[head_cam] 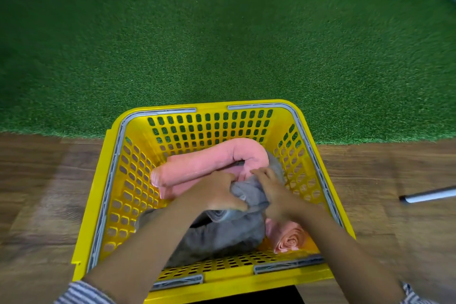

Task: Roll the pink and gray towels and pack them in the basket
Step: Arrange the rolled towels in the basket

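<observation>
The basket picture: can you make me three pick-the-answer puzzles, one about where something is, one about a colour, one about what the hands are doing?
1. Where is the basket?
A. all on the grass mat
B. mostly on the wood floor
C. on a chair

2. What colour is the basket?
A. yellow
B. blue
C. white

3. What are the hands doing?
A. hanging idle
B. clapping
C. gripping the gray towel

Answers: B, wood shows on both sides; A, its walls are yellow; C, left hand and right hand curl round it, beside the pink towel.
</observation>
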A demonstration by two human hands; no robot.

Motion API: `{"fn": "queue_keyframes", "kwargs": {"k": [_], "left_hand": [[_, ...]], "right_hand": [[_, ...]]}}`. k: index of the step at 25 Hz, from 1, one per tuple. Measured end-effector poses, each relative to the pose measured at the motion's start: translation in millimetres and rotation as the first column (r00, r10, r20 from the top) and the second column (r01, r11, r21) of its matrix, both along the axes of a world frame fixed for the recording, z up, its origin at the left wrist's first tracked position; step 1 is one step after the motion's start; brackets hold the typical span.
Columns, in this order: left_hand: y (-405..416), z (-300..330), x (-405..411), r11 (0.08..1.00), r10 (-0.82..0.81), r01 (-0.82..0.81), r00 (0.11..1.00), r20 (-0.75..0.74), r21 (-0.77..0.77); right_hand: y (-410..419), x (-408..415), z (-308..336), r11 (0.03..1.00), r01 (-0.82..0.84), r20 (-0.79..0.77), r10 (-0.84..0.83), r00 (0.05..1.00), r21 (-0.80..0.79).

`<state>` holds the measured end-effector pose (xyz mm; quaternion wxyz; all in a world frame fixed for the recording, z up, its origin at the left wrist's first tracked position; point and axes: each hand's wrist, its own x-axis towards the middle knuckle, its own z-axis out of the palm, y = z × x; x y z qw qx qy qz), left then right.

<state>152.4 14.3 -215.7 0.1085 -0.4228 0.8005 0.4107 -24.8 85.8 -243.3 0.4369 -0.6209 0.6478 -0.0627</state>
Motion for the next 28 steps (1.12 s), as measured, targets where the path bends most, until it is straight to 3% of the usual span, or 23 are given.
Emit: {"fn": "queue_keyframes", "kwargs": {"k": [3, 5, 7, 10, 12, 15, 19, 24, 28], "left_hand": [[19.8, -22.6, 2.5, 0.981, -0.078, 0.082, 0.996, 0.03, -0.177], [36.7, -31.2, 9.2, 0.93, -0.15, 0.163, 0.987, 0.066, -0.329], [43.7, -30.6, 13.3, 0.914, -0.149, 0.171, 0.985, 0.086, -0.369], [42.0, -25.6, 13.3, 0.927, -0.115, 0.141, 0.989, 0.096, -0.348], [38.7, -21.7, 12.7, 0.93, -0.109, 0.135, 0.99, 0.094, -0.342], [34.0, -15.0, 11.1, 0.957, -0.095, 0.118, 0.991, 0.099, -0.265], [32.4, -9.0, -1.9, 0.993, 0.008, 0.003, 0.996, 0.086, -0.12], [39.1, -9.0, -12.3, 1.0, -0.008, 0.01, 0.996, 0.086, -0.023], [41.9, -0.8, -2.8, 0.996, 0.069, -0.073, 0.995, -0.068, -0.054]], "right_hand": [[-21.0, -24.3, -9.4, 0.95, 0.312, 0.201, -0.31, 0.929, 0.021], [-38.0, -24.7, -17.8, 0.839, 0.533, 0.071, -0.528, 0.846, -0.113], [-53.3, -20.5, -30.5, 0.786, 0.586, -0.146, -0.614, 0.775, -0.194], [-68.5, -15.9, -43.0, 0.786, 0.614, -0.32, -0.602, 0.732, -0.074], [-71.8, -11.8, -45.0, 0.741, 0.671, -0.287, -0.642, 0.711, 0.004], [-69.6, -11.5, -45.6, 0.77, 0.636, -0.202, -0.633, 0.748, -0.059], [-66.1, -10.6, -54.4, 0.849, 0.481, -0.291, -0.527, 0.799, -0.218], [-64.8, 1.4, -21.6, 0.911, 0.295, -0.613, -0.412, 0.674, -0.287], [-55.1, 2.6, 51.0, 0.875, 0.239, -0.629, -0.472, 0.618, -0.421]]}}
